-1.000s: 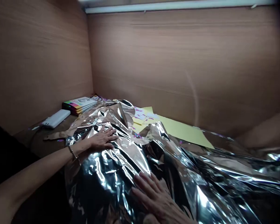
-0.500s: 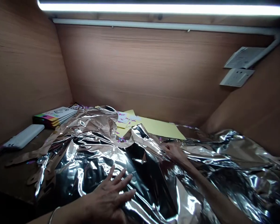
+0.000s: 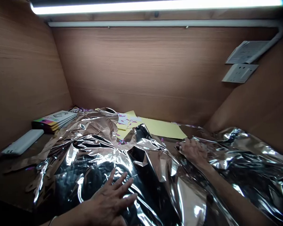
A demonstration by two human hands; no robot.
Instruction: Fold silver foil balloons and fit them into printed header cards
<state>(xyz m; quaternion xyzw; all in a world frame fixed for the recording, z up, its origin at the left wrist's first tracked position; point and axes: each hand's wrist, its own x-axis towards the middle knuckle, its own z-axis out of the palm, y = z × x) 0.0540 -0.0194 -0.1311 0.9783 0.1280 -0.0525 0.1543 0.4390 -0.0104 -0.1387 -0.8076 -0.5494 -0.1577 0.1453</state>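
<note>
A large crumpled sheet of silver foil (image 3: 96,131) covers most of the desk. My left hand (image 3: 112,196) lies flat on the foil at the bottom middle, fingers spread, a thin bangle at the wrist. My right hand (image 3: 193,152) rests on a fold of the foil to the right, fingers close together; I cannot tell whether it grips the fold. Beyond the foil lies a pale yellow card (image 3: 160,128), partly under it, with small pink-and-white paper scraps (image 3: 127,119) on top.
A stack of colourful booklets (image 3: 54,121) and a white power bank (image 3: 23,142) sit on the dark desk (image 3: 11,185) at left. Wood panels enclose the desk on three sides. A wall socket (image 3: 240,72) is on the right panel, beneath a light tube (image 3: 155,7).
My right hand has moved from the lower middle to the right across the foil. The view has tilted up, bringing the light and socket into sight. The foil folds have shifted slightly.
</note>
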